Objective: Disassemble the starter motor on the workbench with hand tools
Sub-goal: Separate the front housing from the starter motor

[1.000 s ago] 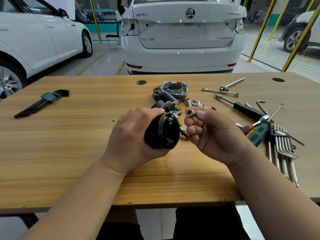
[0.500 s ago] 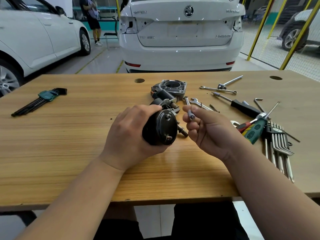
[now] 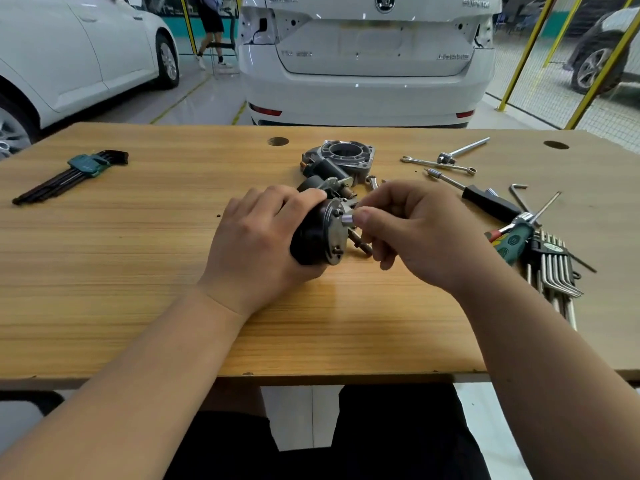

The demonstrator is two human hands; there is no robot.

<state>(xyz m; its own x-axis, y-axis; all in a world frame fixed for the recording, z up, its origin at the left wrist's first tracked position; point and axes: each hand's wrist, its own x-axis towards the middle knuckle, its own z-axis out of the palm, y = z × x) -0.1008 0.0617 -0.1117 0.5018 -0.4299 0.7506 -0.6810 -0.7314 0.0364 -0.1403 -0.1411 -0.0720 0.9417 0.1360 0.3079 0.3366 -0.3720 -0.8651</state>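
While the left hand [image 3: 256, 244] is gripping the black cylindrical body of the starter motor [image 3: 317, 237], which is lying on its side at the middle of the bench [image 3: 138, 271], the right hand [image 3: 415, 233] is pinching a small silver socket [image 3: 347, 218] at the upper edge of the motor's round grey end plate.

The person's left hand [image 3: 256, 244] and right hand [image 3: 426, 240] are bare, and so are both forearms [image 3: 138, 375] as far as they show. Black trousers [image 3: 225, 445] show below the near edge of the tabletop [image 3: 138, 306].
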